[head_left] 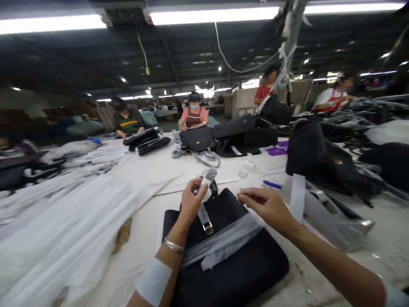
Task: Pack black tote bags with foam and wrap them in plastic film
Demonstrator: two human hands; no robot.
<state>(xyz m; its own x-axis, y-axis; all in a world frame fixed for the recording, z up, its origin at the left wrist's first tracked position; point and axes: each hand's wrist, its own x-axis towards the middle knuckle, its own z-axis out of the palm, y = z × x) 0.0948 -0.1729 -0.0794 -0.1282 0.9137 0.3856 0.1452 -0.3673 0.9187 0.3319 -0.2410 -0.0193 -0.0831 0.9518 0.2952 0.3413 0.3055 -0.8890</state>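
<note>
A black bag (236,268) lies flat before me, with a strip of translucent wrapping (223,245) across its front. My left hand (192,199) is closed around a strap (204,215) wrapped in clear plastic and white paper, which ends in a shiny metal fitting (208,228). To the right, above the bag's upper edge, my right hand (263,204) has thumb and fingertips pinched together. Whatever sits between those fingertips is too small to make out.
White wrapping sheets (79,230) cover the table's left side. A blue pen (272,184), a clear tape roll (249,164) and a plastic-wrapped piece (326,213) lie nearby. More black bags (322,153) are piled right and ahead. Several people (194,113) work across the table.
</note>
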